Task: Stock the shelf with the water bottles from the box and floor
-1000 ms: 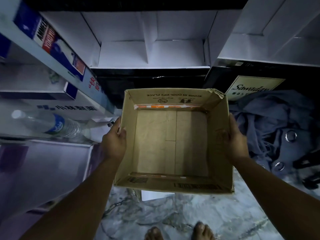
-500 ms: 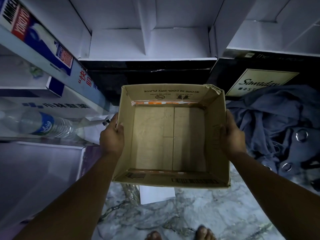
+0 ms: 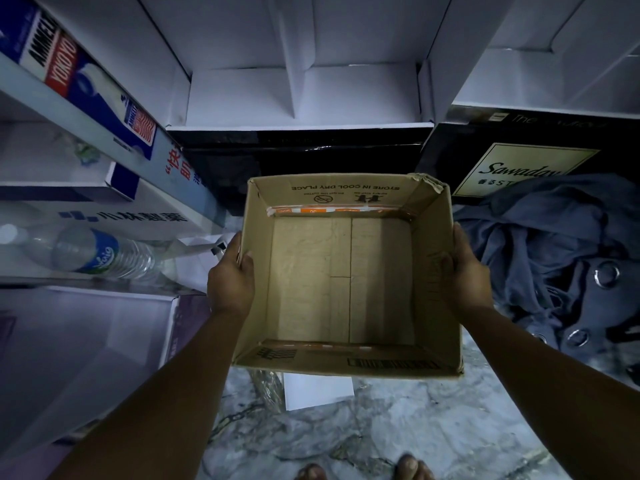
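Square cardboard box (image 3: 346, 278) (creased, empty)

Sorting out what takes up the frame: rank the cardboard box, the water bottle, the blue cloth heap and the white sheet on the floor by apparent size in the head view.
1. cardboard box, though held closest to the camera
2. blue cloth heap, partly cut off at the edge
3. water bottle
4. white sheet, partly hidden under the box, so its rank against the bottle is unsure

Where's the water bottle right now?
The water bottle lies on its side on a shelf at the left of the head view, just left of the left hand gripping the empty cardboard box.
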Demonstrator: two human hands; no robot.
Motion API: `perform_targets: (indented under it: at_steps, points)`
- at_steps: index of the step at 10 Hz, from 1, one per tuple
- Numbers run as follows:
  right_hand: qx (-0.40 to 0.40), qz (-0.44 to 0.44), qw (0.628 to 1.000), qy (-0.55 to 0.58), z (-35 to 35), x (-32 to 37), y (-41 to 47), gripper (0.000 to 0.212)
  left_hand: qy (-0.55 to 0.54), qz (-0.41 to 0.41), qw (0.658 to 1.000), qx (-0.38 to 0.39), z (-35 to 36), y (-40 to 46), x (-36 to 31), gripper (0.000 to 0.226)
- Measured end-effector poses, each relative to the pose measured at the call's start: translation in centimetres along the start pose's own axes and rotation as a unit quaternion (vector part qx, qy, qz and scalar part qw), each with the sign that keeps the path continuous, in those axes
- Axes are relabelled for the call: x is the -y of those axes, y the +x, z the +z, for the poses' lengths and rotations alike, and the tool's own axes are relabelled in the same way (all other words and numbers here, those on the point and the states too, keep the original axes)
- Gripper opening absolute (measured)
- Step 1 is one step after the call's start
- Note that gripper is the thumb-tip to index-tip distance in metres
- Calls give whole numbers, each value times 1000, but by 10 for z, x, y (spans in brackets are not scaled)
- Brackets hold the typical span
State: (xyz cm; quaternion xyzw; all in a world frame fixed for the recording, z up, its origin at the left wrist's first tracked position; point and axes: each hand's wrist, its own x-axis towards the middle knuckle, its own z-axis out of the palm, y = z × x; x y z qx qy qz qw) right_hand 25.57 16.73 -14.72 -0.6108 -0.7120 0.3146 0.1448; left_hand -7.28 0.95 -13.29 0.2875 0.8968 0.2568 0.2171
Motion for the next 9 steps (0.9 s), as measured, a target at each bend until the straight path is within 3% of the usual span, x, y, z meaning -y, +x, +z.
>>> perform_targets:
  at_steps: [3,6,9]
  points:
    - [46,30,997,-45,-17,25,-8,55,7,-25,995,99,-9,-10,-15,61]
    - [132,-8,986,-102,-67,88,-29,42,45,2,985,166,-59,-31,-58,60]
    - [168,-12,977,-130,-138,168,-49,52,126,98,976,146,-128,-56,-134,54]
